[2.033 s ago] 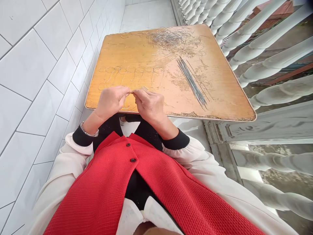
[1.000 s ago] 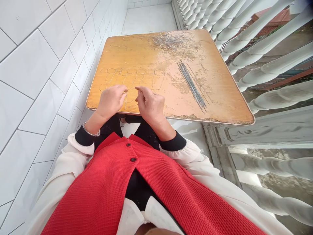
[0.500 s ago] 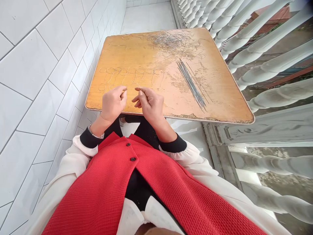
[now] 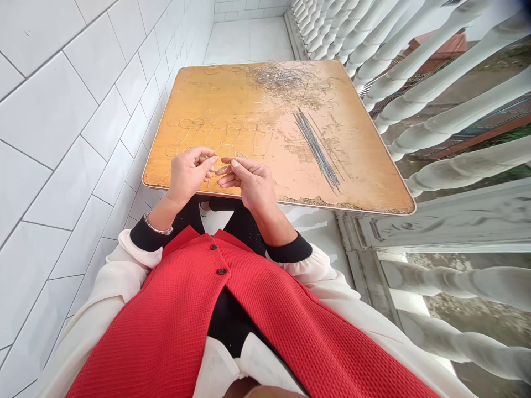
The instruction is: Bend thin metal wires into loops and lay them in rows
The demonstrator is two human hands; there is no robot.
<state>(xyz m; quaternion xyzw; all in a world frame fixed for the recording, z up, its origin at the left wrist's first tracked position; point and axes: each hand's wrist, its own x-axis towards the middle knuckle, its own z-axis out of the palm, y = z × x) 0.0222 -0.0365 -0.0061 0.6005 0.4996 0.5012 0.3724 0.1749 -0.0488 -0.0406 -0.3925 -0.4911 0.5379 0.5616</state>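
My left hand and my right hand meet over the near edge of a worn wooden table. Both pinch a thin silver wire that arcs in a loop between their fingertips. Just beyond my hands lies a row of bent wire loops on the tabletop. A bundle of straight wires lies to the right of my right hand. A tangled heap of wire sits at the table's far side.
A white tiled wall runs along the left. A white stone balustrade stands on the right, close to the table's edge. White floor shows beyond the table. My red vest fills the lower view.
My hands had drawn apart with the wire and have come back together. The wire between them now curves into a loop. The view has shifted slightly.
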